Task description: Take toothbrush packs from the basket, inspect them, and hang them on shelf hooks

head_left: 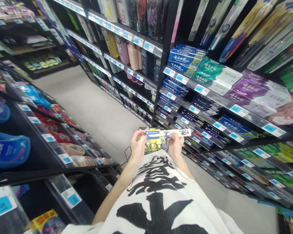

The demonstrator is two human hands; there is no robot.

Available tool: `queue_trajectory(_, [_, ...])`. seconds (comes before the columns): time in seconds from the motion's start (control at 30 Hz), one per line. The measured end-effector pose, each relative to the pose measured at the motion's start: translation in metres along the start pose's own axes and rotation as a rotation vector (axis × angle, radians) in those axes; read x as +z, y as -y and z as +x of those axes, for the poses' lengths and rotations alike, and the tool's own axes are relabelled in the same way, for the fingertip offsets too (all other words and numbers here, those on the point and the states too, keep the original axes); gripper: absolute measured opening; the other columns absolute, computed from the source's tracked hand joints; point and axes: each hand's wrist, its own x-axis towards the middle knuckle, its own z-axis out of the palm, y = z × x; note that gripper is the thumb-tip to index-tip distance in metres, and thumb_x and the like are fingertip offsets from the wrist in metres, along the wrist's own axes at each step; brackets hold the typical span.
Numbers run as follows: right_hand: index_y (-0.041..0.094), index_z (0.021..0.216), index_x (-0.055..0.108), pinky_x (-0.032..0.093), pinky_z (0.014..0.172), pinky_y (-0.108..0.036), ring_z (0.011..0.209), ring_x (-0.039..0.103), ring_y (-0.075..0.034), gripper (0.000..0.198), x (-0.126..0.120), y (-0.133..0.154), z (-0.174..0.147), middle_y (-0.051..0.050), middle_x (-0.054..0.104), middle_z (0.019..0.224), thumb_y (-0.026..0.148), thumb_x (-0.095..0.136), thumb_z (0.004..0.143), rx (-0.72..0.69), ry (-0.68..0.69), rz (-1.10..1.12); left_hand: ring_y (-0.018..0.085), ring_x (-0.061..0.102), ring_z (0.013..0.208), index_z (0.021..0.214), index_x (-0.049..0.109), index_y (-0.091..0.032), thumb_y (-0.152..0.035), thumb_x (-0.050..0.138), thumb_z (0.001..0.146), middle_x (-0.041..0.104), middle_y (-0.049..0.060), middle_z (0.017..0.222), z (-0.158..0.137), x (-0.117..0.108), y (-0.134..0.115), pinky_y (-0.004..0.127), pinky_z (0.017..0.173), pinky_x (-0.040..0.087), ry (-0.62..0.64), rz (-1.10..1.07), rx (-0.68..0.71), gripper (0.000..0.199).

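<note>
Between my two hands a packaged toothbrush (158,134) lies level, its blue-and-white pack facing up. My left hand (138,143) pinches the left end of the pack. Around the right part of it, my right hand (176,143) has its fingers closed, and the pack's white tip sticks out beyond them. Just below the pack is a basket or cart (166,149) holding several yellow items (154,143); my hands and the pack hide part of it.
On the right, shelves carry toothpaste boxes (183,60), with packaged toothbrushes (244,29) hanging above. Bottles (134,55) line the shelves ahead. Blue slippers (7,148) and bagged goods fill the left shelves. A grey floor aisle (97,100) runs between them.
</note>
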Motion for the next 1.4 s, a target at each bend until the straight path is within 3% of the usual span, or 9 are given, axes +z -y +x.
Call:
queue_trajectory(0.4, [0.02, 0.083, 0.049, 0.044, 0.05, -0.019, 0.052, 0.052, -0.007, 0.035, -0.001, -0.003, 0.002, 0.007, 0.061, 0.067, 0.025, 0.078, 0.065, -0.006, -0.005, 0.026, 0.011, 0.057, 0.085, 0.087, 0.06, -0.017, -0.024, 0.078, 0.066, 0.058, 0.0, 0.092, -0.001, -0.001, 0.002, 0.02, 0.072, 0.046, -0.017, 0.007, 0.003, 0.028])
queue_trajectory(0.53, [0.019, 0.083, 0.05, 0.044, 0.052, -0.019, 0.055, 0.053, -0.006, 0.036, -0.002, -0.002, 0.002, 0.008, 0.058, 0.067, 0.026, 0.081, 0.065, -0.004, 0.016, 0.055, 0.012, 0.059, 0.087, 0.093, 0.059, -0.018, -0.025, 0.08, 0.068, 0.06, 0.001, 0.096, 0.0, -0.003, 0.004, 0.02, 0.076, 0.047, 0.049, 0.076, 0.054, 0.033])
queue_trajectory(0.67, [0.021, 0.097, 0.056, 0.047, 0.058, -0.019, 0.064, 0.059, -0.008, 0.036, 0.0, 0.001, -0.001, 0.004, 0.064, 0.082, 0.028, 0.081, 0.072, -0.022, 0.138, 0.072, 0.013, 0.062, 0.091, 0.098, 0.057, -0.018, -0.022, 0.079, 0.069, 0.062, 0.002, 0.099, -0.001, -0.005, 0.006, 0.022, 0.081, 0.049, 0.122, 0.174, 0.105, 0.037])
queue_trajectory(0.8, [0.022, 0.101, 0.056, 0.05, 0.067, -0.021, 0.079, 0.064, -0.01, 0.035, 0.003, 0.004, -0.003, -0.001, 0.069, 0.102, 0.031, 0.079, 0.077, -0.027, 0.171, 0.062, 0.015, 0.063, 0.093, 0.099, 0.056, -0.018, -0.019, 0.077, 0.068, 0.063, 0.003, 0.097, -0.001, -0.005, 0.008, 0.023, 0.081, 0.049, 0.164, 0.282, 0.148, 0.037])
queue_trajectory(1.07, [0.028, 0.13, 0.053, 0.052, 0.076, -0.028, 0.089, 0.066, -0.015, 0.048, 0.005, 0.002, -0.004, -0.003, 0.069, 0.114, 0.039, 0.07, 0.086, 0.079, 0.322, 0.048, 0.014, 0.064, 0.09, 0.099, 0.058, -0.017, -0.017, 0.072, 0.072, 0.064, 0.003, 0.094, 0.003, -0.01, 0.016, 0.023, 0.081, 0.051, 0.235, 0.442, 0.24, 0.03])
queue_trajectory(1.17, [0.028, 0.135, 0.051, 0.051, 0.075, -0.027, 0.089, 0.066, -0.015, 0.054, 0.006, 0.002, -0.006, -0.003, 0.069, 0.113, 0.038, 0.07, 0.085, 0.105, 0.398, -0.031, 0.014, 0.064, 0.086, 0.101, 0.06, -0.017, -0.016, 0.072, 0.072, 0.065, 0.003, 0.091, 0.003, -0.011, 0.02, 0.024, 0.079, 0.052, 0.301, 0.578, 0.224, 0.031])
queue_trajectory(1.27, [0.026, 0.136, 0.052, 0.051, 0.072, -0.026, 0.083, 0.065, -0.015, 0.059, 0.006, 0.0, -0.006, -0.002, 0.071, 0.099, 0.04, 0.072, 0.083, 0.113, 0.439, -0.115, 0.015, 0.065, 0.086, 0.102, 0.065, -0.017, -0.018, 0.071, 0.074, 0.067, 0.004, 0.094, 0.0, -0.011, 0.021, 0.024, 0.077, 0.054, 0.398, 0.688, 0.155, 0.028])
queue_trajectory(1.4, [0.025, 0.139, 0.053, 0.051, 0.064, -0.025, 0.072, 0.064, -0.015, 0.064, 0.003, -0.004, -0.001, 0.0, 0.069, 0.081, 0.046, 0.072, 0.082, 0.17, 0.466, -0.19, 0.016, 0.066, 0.077, 0.096, 0.064, -0.016, -0.029, 0.072, 0.079, 0.068, 0.005, 0.087, -0.006, -0.007, 0.02, 0.025, 0.065, 0.057, 0.543, 0.648, -0.024, 0.023])
